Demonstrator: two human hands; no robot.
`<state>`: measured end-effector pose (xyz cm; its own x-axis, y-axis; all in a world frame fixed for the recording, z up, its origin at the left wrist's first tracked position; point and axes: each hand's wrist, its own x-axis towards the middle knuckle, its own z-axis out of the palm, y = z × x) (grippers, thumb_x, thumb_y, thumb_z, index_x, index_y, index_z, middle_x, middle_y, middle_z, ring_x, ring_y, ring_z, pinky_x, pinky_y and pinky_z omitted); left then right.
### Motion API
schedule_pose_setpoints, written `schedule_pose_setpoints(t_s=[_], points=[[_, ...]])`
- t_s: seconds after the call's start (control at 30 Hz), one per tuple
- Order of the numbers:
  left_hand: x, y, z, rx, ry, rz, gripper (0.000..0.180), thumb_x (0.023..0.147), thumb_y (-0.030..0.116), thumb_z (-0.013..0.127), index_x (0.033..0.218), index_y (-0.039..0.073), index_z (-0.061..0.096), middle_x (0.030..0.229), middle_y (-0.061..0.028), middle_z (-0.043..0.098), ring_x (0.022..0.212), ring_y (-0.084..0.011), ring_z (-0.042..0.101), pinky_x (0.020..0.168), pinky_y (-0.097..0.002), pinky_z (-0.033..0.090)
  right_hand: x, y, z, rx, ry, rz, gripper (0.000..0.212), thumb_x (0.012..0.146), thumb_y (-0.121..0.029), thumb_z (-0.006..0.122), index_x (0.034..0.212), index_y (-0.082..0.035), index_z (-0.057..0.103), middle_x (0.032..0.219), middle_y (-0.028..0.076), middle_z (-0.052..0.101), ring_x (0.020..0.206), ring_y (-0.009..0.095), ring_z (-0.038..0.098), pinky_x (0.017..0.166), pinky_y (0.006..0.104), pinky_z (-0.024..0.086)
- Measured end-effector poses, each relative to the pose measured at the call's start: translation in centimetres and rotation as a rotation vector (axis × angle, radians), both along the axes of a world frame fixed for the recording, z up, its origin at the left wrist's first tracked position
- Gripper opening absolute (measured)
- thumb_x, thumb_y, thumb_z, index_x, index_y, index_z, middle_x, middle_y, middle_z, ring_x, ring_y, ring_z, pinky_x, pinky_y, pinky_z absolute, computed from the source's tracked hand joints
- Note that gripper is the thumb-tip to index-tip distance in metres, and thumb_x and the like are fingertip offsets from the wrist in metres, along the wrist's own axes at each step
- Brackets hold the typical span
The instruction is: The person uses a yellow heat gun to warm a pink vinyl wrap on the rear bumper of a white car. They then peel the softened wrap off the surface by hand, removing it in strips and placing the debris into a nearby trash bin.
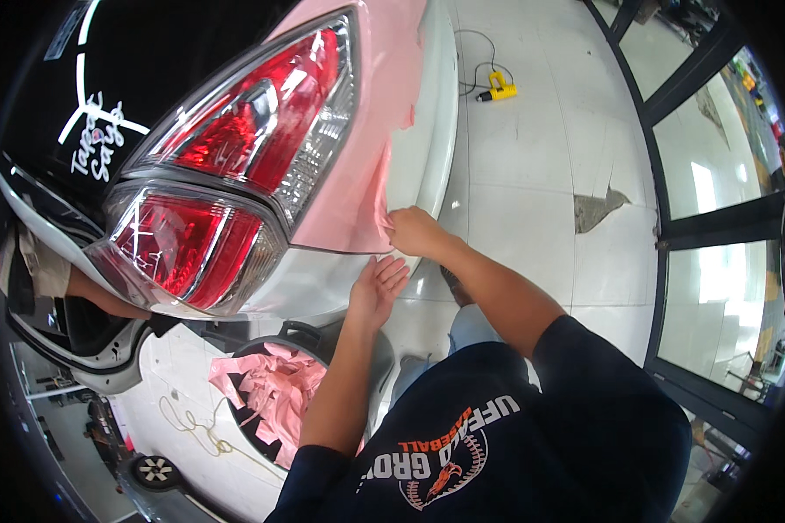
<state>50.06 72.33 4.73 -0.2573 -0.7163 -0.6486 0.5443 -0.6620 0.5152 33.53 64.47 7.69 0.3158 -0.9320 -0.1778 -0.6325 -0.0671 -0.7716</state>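
Pink film [358, 174] covers the car's rear corner panel beside the red tail light [266, 113]. Its outer edge is ragged and lifted, with a pale bare panel [414, 148] showing next to it. My right hand [414, 232] pinches the loose film edge near the lower corner. Just below, my left hand [378, 288] is turned palm up with fingers stretched out, holding nothing, close to the white bumper [310, 279]. A lower red lamp [192, 248] sits left of the bumper.
A dark bin [310, 334] with crumpled pink film [275, 392] stands below the bumper. On the tiled floor lie a yellow heat gun [499, 88] with a black cord and a pale looped cord [202, 427]. Another person's arm [105, 292] shows at left; glass doors [711, 231] line the right.
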Motion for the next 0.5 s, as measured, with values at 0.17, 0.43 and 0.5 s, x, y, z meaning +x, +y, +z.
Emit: schedule_pose_setpoints(t_s=[0.17, 0.43, 0.5], points=[[-2.4, -4.2, -4.3, -0.137, 0.789, 0.211, 0.034, 0.087, 0.021, 0.049, 0.114, 0.001, 0.057, 0.115, -0.0135, 0.062, 0.116, -0.0293, 0.053, 0.103, -0.0432, 0.037, 0.4, 0.9, 0.0, 0.05, 0.045, 0.067, 0.03, 0.088, -0.023, 0.047, 0.09, 0.003, 0.063, 0.081, 0.025, 0.064, 0.079, 0.041, 0.062, 0.072, 0.0478, 0.049], [-5.4, -3.0, -1.7, -0.14, 0.611, 0.582, 0.03, 0.092, 0.01, 0.044, 0.119, -0.002, 0.049, 0.115, -0.0148, 0.058, 0.11, -0.0234, 0.056, 0.098, -0.0374, 0.044, 0.4, 3.3, 2.1, -0.087, -0.011, 0.117, 0.039, 0.093, -0.031, 0.043, 0.087, 0.003, 0.062, 0.075, 0.025, 0.063, 0.073, 0.04, 0.062, 0.069, 0.0481, 0.049], [-6.6, -0.4, 6.9, -0.339, 0.332, 0.647, 0.026, 0.092, 0.009, 0.047, 0.113, -0.005, 0.054, 0.108, -0.0126, 0.062, 0.108, -0.0222, 0.057, 0.096, -0.0355, 0.046, -1.5, 4.1, 6.9, -0.108, -0.131, 0.072, 0.037, 0.093, -0.031, 0.046, 0.085, 0.003, 0.06, 0.071, 0.021, 0.061, 0.067, 0.036, 0.061, 0.065, 0.0461, 0.048]])
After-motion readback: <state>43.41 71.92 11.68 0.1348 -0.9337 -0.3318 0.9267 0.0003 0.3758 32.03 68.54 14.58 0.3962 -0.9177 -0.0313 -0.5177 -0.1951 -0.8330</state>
